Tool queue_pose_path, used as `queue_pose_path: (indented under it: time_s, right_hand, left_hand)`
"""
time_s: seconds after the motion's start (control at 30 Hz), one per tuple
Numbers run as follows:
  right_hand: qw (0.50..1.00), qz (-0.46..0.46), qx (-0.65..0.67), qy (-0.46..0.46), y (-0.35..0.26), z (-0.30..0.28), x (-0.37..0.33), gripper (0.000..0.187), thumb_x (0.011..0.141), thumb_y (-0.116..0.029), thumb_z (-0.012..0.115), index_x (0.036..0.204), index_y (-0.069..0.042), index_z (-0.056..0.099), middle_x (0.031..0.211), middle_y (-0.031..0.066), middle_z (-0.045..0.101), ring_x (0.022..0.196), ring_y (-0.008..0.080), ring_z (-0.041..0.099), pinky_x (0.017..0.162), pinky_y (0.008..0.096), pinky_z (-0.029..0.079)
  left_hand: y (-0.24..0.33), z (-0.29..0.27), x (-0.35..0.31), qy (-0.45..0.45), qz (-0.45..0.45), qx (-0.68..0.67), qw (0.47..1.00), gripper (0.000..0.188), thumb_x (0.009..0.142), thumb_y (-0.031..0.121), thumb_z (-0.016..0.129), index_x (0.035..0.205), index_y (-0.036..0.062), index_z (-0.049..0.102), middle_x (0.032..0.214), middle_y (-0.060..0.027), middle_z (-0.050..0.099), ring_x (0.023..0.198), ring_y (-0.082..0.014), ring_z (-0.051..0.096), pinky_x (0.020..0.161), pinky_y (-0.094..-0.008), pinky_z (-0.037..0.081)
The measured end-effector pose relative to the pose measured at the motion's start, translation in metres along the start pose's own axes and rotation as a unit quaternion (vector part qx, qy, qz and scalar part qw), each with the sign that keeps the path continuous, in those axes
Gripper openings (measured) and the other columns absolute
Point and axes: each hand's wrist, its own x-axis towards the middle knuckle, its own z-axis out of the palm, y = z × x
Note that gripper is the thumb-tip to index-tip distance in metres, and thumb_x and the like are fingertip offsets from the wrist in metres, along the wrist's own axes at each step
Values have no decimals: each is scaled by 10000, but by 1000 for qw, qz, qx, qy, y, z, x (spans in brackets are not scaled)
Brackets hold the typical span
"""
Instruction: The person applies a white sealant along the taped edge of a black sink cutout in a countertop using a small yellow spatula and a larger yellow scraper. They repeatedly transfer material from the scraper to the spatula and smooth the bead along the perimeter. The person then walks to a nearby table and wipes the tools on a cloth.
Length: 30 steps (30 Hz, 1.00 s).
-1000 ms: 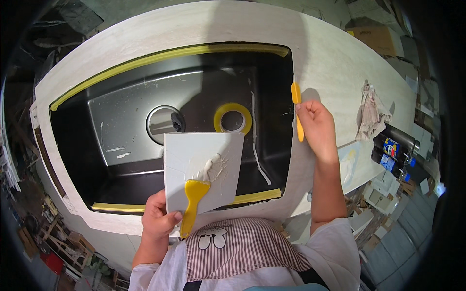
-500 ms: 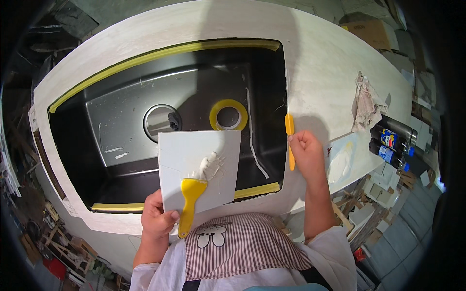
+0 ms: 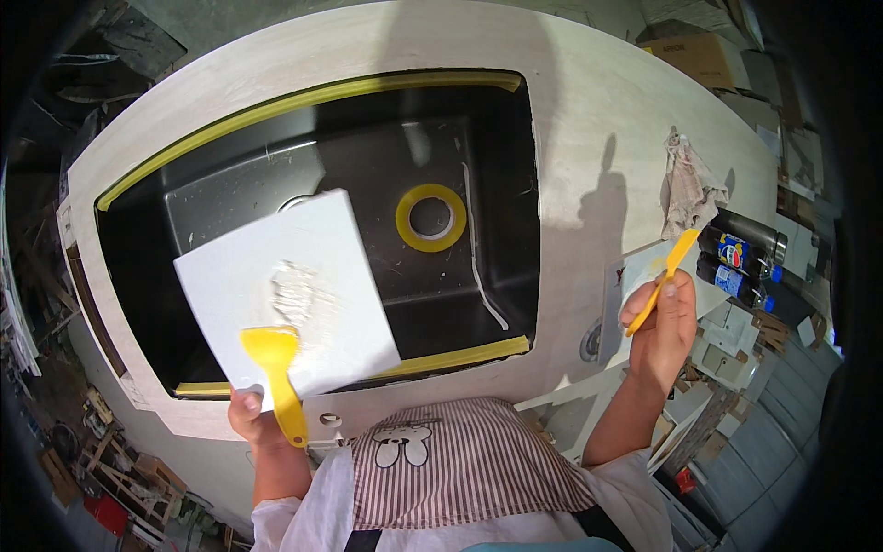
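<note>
My left hand (image 3: pixel 250 419) is closed on the near corner of a white board (image 3: pixel 354 313), held tilted above the near left part of the sink. White paste (image 3: pixel 292 296) lies on the board, with a yellow scraper (image 3: pixel 271 354) across its near edge, blade by the paste. My right hand (image 3: pixel 667 317) is raised over the right end of the countertop, gripping a slim yellow spatula (image 3: pixel 670 274) that points up toward the crumpled rag (image 3: pixel 690 189). The black sink (image 3: pixel 506 212) is set in the pale countertop (image 3: pixel 589 120), with yellow tape (image 3: pixel 276 115) along its long edges.
A yellow tape roll (image 3: pixel 430 218) lies inside the sink. At the right end of the countertop are two dark drink bottles with blue caps (image 3: pixel 734 267) and a dark metal cylinder (image 3: pixel 750 232). A cardboard box (image 3: pixel 704 60) stands beyond, at the far right.
My left hand has moved left with the board, which is now turned and tilted. My right hand has lifted the spatula away from the sink's right edge, outward to the right.
</note>
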Motion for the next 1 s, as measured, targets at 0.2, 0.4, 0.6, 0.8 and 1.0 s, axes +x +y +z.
queue_pose_path:
  time_s: [0.2,0.4,0.6,0.8,1.0]
  right_hand:
    - [992,43,33,-110,8,15,-14,154,999,-180,473,1059,-38,480,739,61,594,614,122,542,582,254,458]
    - [996,-18,28,-88,-6,24,-16,163,987,-193,496,1023,-35,506,840,73,570,688,146,539,614,268,455]
    - [968,-189,167,18,-32,-13,-2,163,997,-155,443,1066,-13,485,893,72,475,764,148,435,662,296,387]
    - [988,-84,129,-29,-23,20,-5,207,996,-164,443,1107,2,495,727,22,452,578,78,369,520,206,304]
    - [966,10,-25,-256,-18,99,-34,345,885,8,553,1220,4,474,903,19,523,747,83,502,709,199,423]
  left_hand:
    - [12,-6,-2,28,-1,25,999,697,647,223,668,1253,-54,464,1100,-179,597,852,-318,645,659,-429,558]
    - [7,-15,-12,11,-16,15,1000,772,656,217,684,1326,-38,397,1169,-164,562,1017,-314,591,860,-385,512]
    - [16,-40,-6,-61,-2,-40,997,585,707,218,634,1227,-18,507,1166,-173,596,1032,-323,617,913,-421,517]
    - [32,-32,2,11,120,-72,990,512,756,127,614,1229,-38,508,1185,-189,591,1078,-341,599,918,-483,515]
    - [27,-12,1,43,80,4,996,659,721,194,681,1289,-49,450,1183,-169,566,1079,-329,578,898,-486,528]
